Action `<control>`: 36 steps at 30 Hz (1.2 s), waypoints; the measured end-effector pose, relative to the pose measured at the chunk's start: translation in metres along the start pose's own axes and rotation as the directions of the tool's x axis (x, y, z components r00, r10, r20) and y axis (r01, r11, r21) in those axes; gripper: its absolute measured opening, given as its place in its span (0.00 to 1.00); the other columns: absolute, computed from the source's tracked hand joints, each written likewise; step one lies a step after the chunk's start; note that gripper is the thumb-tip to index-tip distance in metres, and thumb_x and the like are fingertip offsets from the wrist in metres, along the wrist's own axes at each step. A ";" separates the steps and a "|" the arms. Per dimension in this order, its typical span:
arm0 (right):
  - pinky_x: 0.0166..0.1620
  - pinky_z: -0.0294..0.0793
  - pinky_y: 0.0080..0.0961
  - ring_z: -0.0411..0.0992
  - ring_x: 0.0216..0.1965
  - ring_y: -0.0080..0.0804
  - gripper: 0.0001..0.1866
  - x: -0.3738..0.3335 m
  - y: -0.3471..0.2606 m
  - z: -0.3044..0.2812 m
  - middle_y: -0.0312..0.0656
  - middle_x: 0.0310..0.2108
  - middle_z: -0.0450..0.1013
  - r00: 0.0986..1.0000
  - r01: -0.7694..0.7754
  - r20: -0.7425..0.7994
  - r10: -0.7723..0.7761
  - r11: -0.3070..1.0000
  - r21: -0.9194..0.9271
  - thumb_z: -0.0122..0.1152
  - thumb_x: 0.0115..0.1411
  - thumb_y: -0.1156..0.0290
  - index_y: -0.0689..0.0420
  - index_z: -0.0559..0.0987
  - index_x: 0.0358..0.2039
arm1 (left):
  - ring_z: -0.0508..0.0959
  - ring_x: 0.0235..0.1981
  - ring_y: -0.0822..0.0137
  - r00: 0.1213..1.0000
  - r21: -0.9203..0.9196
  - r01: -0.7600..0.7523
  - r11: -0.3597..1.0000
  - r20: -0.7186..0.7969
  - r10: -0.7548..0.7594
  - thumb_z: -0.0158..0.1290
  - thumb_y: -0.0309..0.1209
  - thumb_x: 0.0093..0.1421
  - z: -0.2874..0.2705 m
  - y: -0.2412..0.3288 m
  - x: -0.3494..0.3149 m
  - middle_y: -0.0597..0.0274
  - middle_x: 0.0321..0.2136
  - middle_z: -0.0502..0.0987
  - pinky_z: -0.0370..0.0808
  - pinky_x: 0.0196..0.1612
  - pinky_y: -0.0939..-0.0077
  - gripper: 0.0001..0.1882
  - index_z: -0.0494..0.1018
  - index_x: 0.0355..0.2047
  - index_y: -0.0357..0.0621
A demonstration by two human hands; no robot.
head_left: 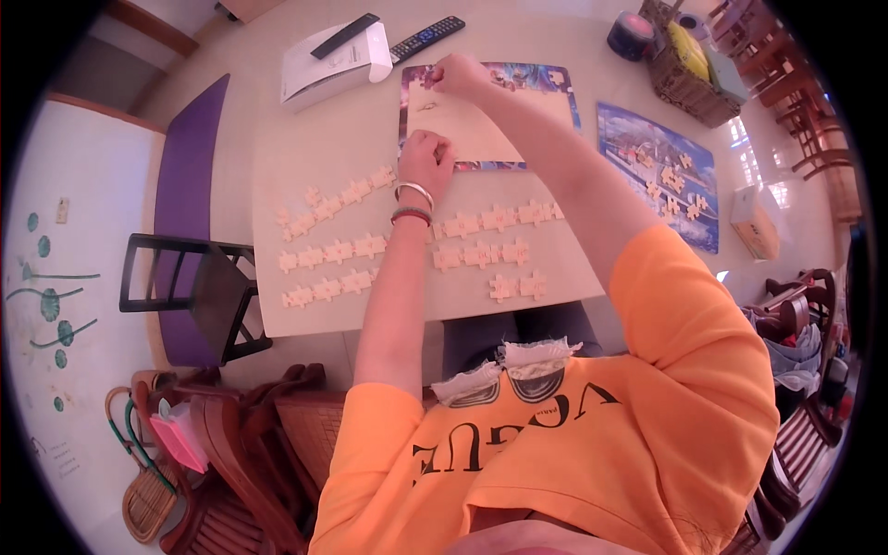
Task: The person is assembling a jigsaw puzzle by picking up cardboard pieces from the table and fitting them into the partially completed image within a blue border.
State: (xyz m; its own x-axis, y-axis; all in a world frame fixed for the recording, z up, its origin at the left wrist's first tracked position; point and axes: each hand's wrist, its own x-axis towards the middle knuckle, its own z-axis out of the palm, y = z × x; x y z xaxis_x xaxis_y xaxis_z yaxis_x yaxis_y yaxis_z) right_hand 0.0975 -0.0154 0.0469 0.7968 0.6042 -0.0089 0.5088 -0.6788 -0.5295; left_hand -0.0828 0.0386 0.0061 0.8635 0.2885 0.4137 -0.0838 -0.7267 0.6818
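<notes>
A jigsaw puzzle (pixel 580 118) with a dark, colourful border and a bare pale middle lies on the table. My right hand (pixel 460 76) reaches over its far left corner, fingers pinched on a small purple puzzle piece at the border. My left hand (pixel 426 157) is curled closed at the puzzle's near left edge; whatever it holds, if anything, is hidden. One loose bit (pixel 426 106) lies on the bare middle. Several rows of pale, face-down puzzle pieces (pixel 356 191) lie nearer to me, on both sides of my left forearm.
A blue picture board (pixel 708 222) with loose pieces on it lies to the right. Beyond the puzzle are a white box (pixel 342 69) with a black remote (pixel 345 35) and another remote (pixel 427 40). At the far right stand a woven basket (pixel 689 88) and a tissue box (pixel 756 222).
</notes>
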 end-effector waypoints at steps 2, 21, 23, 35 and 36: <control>0.46 0.69 0.32 0.68 0.47 0.34 0.12 -0.013 -0.007 0.010 0.39 0.43 0.72 0.995 0.046 -0.085 -0.058 0.989 -0.142 0.59 0.48 0.64 0.48 0.80 0.35 | 0.73 0.27 0.65 1.000 0.006 -0.002 1.000 -0.014 0.002 0.55 0.26 0.48 0.001 -0.003 -0.003 0.60 0.27 0.71 0.72 0.32 0.74 0.04 0.73 0.25 0.40; 0.58 0.56 0.36 0.56 0.58 0.40 0.22 -0.056 0.020 0.031 0.46 0.54 0.62 0.907 0.335 -0.320 -0.275 0.931 0.149 0.50 0.56 0.65 0.58 0.68 0.50 | 0.73 0.35 0.65 0.997 -0.138 0.040 0.990 0.076 -0.030 0.60 0.24 0.41 -0.014 0.009 0.000 0.60 0.37 0.72 0.72 0.40 0.73 0.24 0.69 0.42 0.41; 0.56 0.58 0.34 0.57 0.57 0.40 0.20 -0.080 0.016 0.027 0.46 0.52 0.64 0.960 0.233 -0.242 -0.140 0.880 0.414 0.53 0.54 0.67 0.57 0.71 0.48 | 0.73 0.35 0.64 0.997 -0.121 0.031 0.992 0.068 -0.023 0.58 0.22 0.41 -0.017 0.005 -0.004 0.59 0.37 0.71 0.73 0.39 0.73 0.24 0.68 0.42 0.41; 0.51 0.61 0.38 0.62 0.48 0.40 0.14 -0.122 0.018 0.016 0.40 0.43 0.67 0.893 0.448 -0.061 -0.447 0.894 0.005 0.60 0.48 0.64 0.53 0.77 0.36 | 0.74 0.34 0.66 0.998 -0.115 0.001 0.993 0.056 0.005 0.57 0.19 0.42 -0.011 0.002 0.000 0.59 0.35 0.73 0.74 0.39 0.75 0.21 0.70 0.40 0.41; 0.50 0.62 0.37 0.63 0.47 0.40 0.12 -0.124 0.018 0.019 0.39 0.43 0.67 0.889 0.450 -0.089 -0.449 0.893 -0.014 0.58 0.50 0.64 0.54 0.77 0.35 | 0.75 0.33 0.66 0.999 -0.115 -0.007 0.993 0.048 0.012 0.57 0.19 0.42 -0.011 0.002 0.000 0.59 0.34 0.73 0.74 0.38 0.75 0.20 0.71 0.39 0.40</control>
State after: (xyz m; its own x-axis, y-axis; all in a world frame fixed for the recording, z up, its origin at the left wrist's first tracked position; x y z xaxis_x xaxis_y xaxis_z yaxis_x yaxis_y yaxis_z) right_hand 0.0018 -0.0943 0.0227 0.5089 0.8048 0.3055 0.8172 -0.3401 -0.4653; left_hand -0.0889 0.0439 0.0140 0.8852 0.2494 0.3927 -0.1461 -0.6524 0.7436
